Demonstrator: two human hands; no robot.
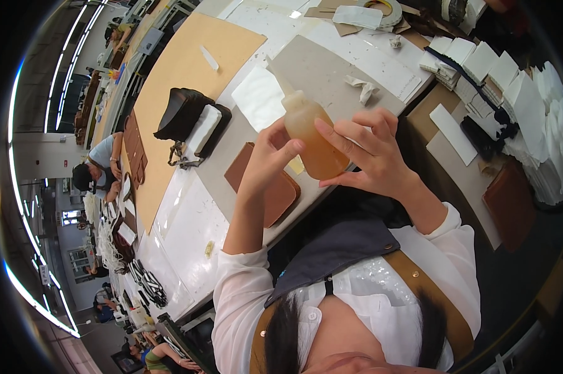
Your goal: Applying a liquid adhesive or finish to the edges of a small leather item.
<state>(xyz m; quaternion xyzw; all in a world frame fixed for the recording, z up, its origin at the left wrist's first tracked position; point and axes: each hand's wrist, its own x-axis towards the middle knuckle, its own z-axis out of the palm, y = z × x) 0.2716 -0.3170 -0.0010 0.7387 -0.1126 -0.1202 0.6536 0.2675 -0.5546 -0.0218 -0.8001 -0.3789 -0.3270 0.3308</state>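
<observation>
We look down on a long white worktable [182, 255], partly covered by a broad tan sheet [169, 93]. Next to it we see a flat grey board [316, 59]. A black leather bag [180, 112] straddles the tan sheet's edge. Nearer us, a reddish-brown leather panel with a rounded corner [278, 201] lies partly behind the left forearm, and a thin white sheet [253, 93] rests beyond it. Above the board's near side, we hold up a translucent plastic squeeze bottle of amber liquid [322, 146], its nozzle tilted away to the left. Our left hand [270, 149] grips its left side; our right hand [369, 149] pinches its right side and base between thumb and fingers. Beyond lies a crumpled white tissue [364, 90].
</observation>
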